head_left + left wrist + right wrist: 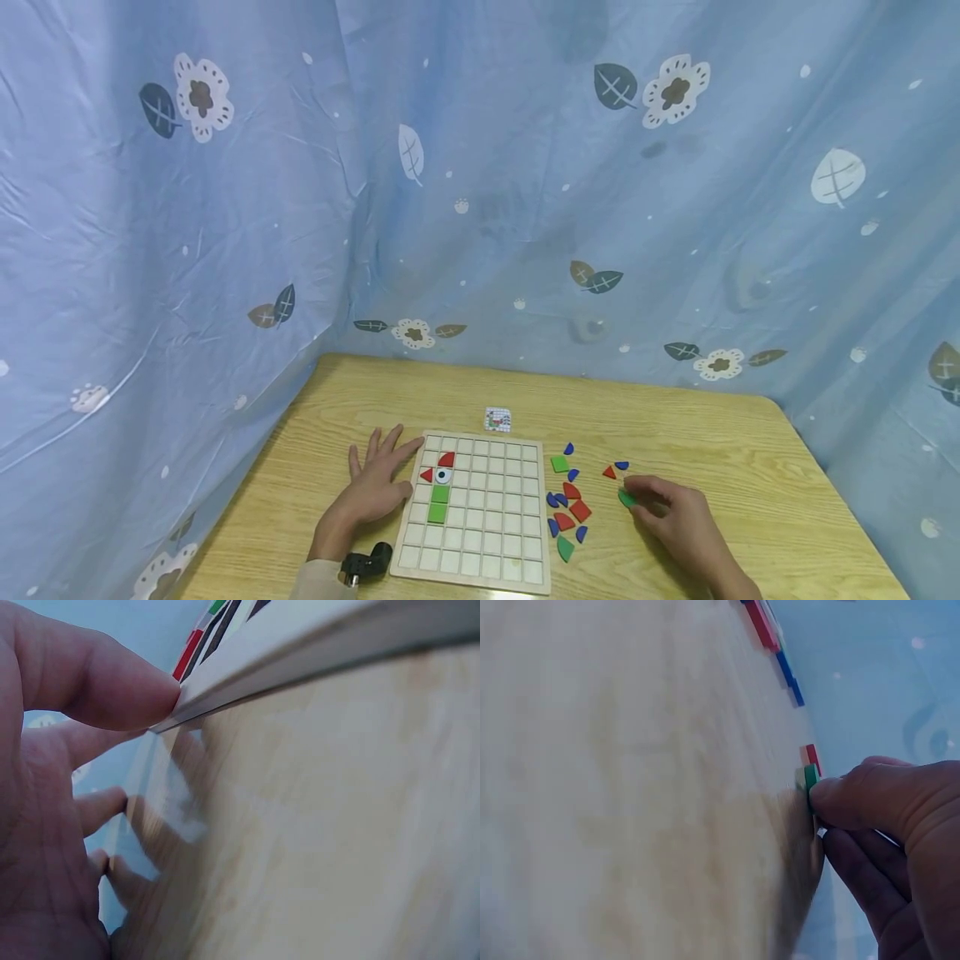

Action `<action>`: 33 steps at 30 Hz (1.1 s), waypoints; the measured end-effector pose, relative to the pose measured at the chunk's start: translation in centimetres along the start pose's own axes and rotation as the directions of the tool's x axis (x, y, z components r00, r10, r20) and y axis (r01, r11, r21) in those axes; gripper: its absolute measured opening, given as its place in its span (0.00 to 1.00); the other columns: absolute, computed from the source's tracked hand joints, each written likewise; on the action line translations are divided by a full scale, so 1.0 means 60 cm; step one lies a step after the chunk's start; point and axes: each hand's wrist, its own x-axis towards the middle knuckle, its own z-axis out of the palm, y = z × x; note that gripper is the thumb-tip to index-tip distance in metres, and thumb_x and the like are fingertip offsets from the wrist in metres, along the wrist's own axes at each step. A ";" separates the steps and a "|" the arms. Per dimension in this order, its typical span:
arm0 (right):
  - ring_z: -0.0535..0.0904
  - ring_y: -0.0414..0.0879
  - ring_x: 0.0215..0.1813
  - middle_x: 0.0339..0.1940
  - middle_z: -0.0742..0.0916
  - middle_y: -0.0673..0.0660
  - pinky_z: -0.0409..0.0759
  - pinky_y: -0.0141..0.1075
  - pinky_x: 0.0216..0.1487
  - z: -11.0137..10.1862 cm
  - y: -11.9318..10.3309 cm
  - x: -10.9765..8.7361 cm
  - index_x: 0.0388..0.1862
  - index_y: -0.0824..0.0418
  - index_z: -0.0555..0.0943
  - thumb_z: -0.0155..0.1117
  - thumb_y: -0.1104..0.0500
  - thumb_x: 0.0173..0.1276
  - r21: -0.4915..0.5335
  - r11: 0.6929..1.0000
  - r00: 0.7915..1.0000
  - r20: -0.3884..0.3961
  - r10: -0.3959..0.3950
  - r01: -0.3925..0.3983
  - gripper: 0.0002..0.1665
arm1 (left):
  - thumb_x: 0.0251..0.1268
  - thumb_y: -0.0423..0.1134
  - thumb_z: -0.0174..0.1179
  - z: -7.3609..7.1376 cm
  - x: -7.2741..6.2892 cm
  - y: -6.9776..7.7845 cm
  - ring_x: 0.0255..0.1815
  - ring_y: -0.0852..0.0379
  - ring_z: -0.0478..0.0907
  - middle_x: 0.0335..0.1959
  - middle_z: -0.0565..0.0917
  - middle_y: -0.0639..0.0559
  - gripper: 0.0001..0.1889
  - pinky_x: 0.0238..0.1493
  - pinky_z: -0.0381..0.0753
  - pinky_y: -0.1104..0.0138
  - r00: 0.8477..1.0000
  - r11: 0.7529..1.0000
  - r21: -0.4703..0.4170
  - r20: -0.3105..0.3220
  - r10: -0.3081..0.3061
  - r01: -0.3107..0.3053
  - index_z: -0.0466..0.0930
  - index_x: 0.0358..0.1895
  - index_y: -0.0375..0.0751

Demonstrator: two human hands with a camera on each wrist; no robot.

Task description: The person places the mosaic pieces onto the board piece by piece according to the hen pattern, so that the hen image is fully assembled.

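Observation:
A wooden grid board (504,546) lies on the table; on its left columns sit a red quarter-circle (447,459), a red triangle (427,475), a round eye piece (443,476) and two green squares (438,503). My left hand (377,487) touches the board's left edge with thumb and index finger, the other fingers spread on the table. To the right of the board, my right hand (678,521) pinches a green piece with a curved edge (626,498) at the tabletop. Just past it lie a small red triangle (610,472) and a blue half-circle (622,465).
Loose pieces lie along the board's right side: several blue half-circles (581,534), a red square (580,511), red quarter-circles (564,522), a green square (560,464) and a green quarter-circle (566,548). Behind the board is a small pattern card (497,419). A blue curtain (525,208) hangs around the table.

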 end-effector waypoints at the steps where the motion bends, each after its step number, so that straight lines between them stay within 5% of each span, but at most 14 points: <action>1: 0.92 0.38 0.50 0.49 0.95 0.48 0.90 0.29 0.49 0.001 -0.001 -0.003 0.54 0.55 0.92 0.81 0.69 0.64 -0.002 1.000 1.000 -0.001 0.000 0.000 0.20 | 0.62 0.31 0.59 0.000 0.000 0.000 0.91 0.27 0.26 0.92 0.48 0.34 0.43 0.76 0.07 0.28 1.000 1.000 0.000 0.000 0.002 -0.002 0.68 0.85 0.47; 10: 0.92 0.37 0.49 0.51 0.95 0.51 0.90 0.28 0.48 0.009 -0.003 -0.021 0.54 0.57 0.92 0.82 0.70 0.62 -0.001 1.000 0.999 -0.035 0.004 -0.004 0.21 | 0.58 0.31 0.59 0.006 -0.001 -0.004 0.90 0.22 0.31 0.90 0.53 0.29 0.42 0.76 0.10 0.26 0.997 0.999 -0.017 -0.066 0.034 -0.035 0.72 0.82 0.43; 21: 0.91 0.32 0.45 0.46 0.96 0.48 0.90 0.28 0.48 0.031 -0.049 -0.028 0.51 0.56 0.93 0.83 0.70 0.61 0.058 0.997 0.996 -0.077 -0.048 0.053 0.20 | 0.62 0.31 0.60 0.001 0.000 -0.002 0.91 0.26 0.27 0.92 0.49 0.34 0.42 0.77 0.09 0.27 1.000 1.000 0.003 -0.009 -0.010 0.010 0.70 0.85 0.48; 33: 0.92 0.37 0.45 0.47 0.96 0.51 0.92 0.36 0.46 0.135 -0.164 -0.028 0.53 0.59 0.92 0.81 0.62 0.68 0.268 0.949 0.972 0.113 -0.204 0.168 0.15 | 0.62 0.31 0.60 -0.001 -0.001 0.002 0.91 0.27 0.26 0.92 0.48 0.35 0.42 0.76 0.07 0.27 1.000 1.000 0.006 -0.007 -0.011 0.011 0.70 0.85 0.50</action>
